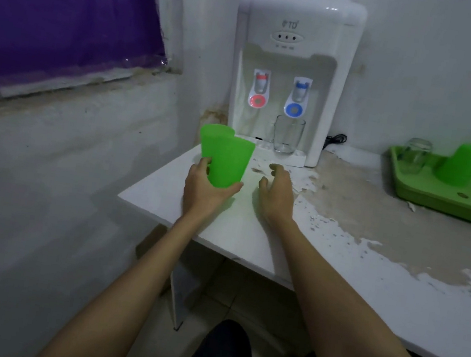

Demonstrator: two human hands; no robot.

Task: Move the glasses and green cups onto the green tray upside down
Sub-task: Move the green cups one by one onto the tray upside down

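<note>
My left hand (206, 187) grips a green cup (229, 162) near its base, mouth up, at the table's left end. A second green cup (211, 136) stands right behind it, partly hidden. My right hand (276, 194) hovers just to the right with fingers spread and nothing in it. A clear glass (288, 134) stands upright on the dispenser's drip tray under the blue tap. At the far right, the green tray (453, 199) carries an upside-down glass (415, 156) and an upside-down green cup (461, 164).
A white water dispenser (291, 73) stands against the back wall, its black cord (335, 140) trailing to the right. The white table (369, 261) has peeling paint and a front edge close to my arms. A wall and purple-covered window are on the left.
</note>
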